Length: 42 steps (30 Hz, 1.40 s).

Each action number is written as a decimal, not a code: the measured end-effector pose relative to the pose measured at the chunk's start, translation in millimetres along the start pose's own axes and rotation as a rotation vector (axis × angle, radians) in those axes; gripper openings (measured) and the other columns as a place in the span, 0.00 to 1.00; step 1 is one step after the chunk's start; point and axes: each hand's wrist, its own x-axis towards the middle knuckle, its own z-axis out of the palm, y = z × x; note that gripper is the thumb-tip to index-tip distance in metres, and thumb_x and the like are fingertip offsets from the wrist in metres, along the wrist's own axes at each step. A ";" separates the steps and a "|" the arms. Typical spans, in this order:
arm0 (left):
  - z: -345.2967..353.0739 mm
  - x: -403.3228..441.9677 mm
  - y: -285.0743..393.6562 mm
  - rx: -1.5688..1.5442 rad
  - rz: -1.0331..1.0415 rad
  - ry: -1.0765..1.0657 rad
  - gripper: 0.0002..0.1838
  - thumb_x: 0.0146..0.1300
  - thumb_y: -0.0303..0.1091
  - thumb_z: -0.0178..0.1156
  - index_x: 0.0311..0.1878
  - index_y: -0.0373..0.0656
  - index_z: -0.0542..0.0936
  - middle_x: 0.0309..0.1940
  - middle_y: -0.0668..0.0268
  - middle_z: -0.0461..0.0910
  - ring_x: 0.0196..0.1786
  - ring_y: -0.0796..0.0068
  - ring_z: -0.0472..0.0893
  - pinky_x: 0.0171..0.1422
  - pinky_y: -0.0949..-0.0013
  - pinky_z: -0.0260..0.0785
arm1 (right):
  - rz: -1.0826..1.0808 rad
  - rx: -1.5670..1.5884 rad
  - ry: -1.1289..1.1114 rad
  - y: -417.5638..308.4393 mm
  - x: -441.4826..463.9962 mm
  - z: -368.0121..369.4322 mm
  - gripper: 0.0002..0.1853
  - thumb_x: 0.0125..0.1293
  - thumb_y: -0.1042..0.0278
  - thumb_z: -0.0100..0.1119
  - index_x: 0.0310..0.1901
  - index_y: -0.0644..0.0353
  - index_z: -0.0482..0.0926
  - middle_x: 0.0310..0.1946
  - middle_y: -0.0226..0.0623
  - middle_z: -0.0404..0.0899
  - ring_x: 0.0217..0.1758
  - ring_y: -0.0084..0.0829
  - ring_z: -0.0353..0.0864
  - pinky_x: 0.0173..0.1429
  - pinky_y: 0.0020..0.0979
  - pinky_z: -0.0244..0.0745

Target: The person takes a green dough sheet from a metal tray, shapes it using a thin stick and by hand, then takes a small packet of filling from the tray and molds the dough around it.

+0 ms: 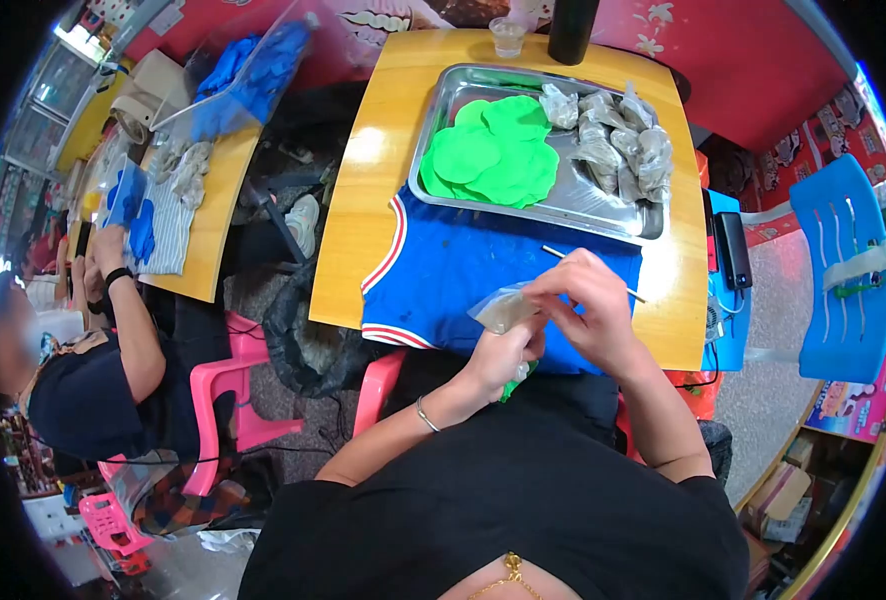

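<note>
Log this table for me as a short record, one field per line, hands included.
Left hand: grips clear bag, greyish-brown contents
Right hand: fingers at that bag
Tray: green rounds left, filled bags right
Blue cloth: near side of tray, striped trim
Thin stick: on cloth, partly hidden by right hand
Table's far edge: clear cup, dark cylinder
Co-worker: at left

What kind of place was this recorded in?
Probably a small shop or eatery doubling as a workroom: a wooden table holds a metal tray of green cutouts, with pink plastic stools nearby.
</note>
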 end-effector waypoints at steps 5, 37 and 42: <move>-5.5 -0.3 -0.4 0.040 0.008 -0.049 0.12 0.67 0.34 0.49 0.25 0.48 0.65 0.13 0.77 0.57 0.17 0.87 0.55 0.21 0.76 0.43 | -0.045 0.242 0.294 -8.7 -6.3 -15.2 0.07 0.53 0.82 0.61 0.34 0.61 0.79 0.27 0.31 0.78 0.27 0.24 0.70 0.29 0.23 0.64; -13.3 10.6 -21.8 0.123 -0.133 -0.230 0.03 0.60 0.26 0.46 0.33 0.48 0.66 0.21 0.75 0.63 0.19 0.87 0.59 0.20 0.80 0.48 | 0.281 0.109 -0.468 14.5 0.3 12.0 0.16 0.61 0.59 0.53 0.24 0.64 0.69 0.17 0.44 0.66 0.19 0.40 0.68 0.26 0.35 0.63; -4.3 5.1 -11.7 0.188 -0.146 -0.263 0.07 0.59 0.27 0.46 0.25 0.48 0.65 0.16 0.76 0.61 0.18 0.87 0.59 0.19 0.79 0.47 | 0.306 0.222 -0.522 18.5 0.4 8.7 0.16 0.63 0.61 0.52 0.24 0.65 0.68 0.15 0.43 0.64 0.18 0.35 0.62 0.24 0.33 0.61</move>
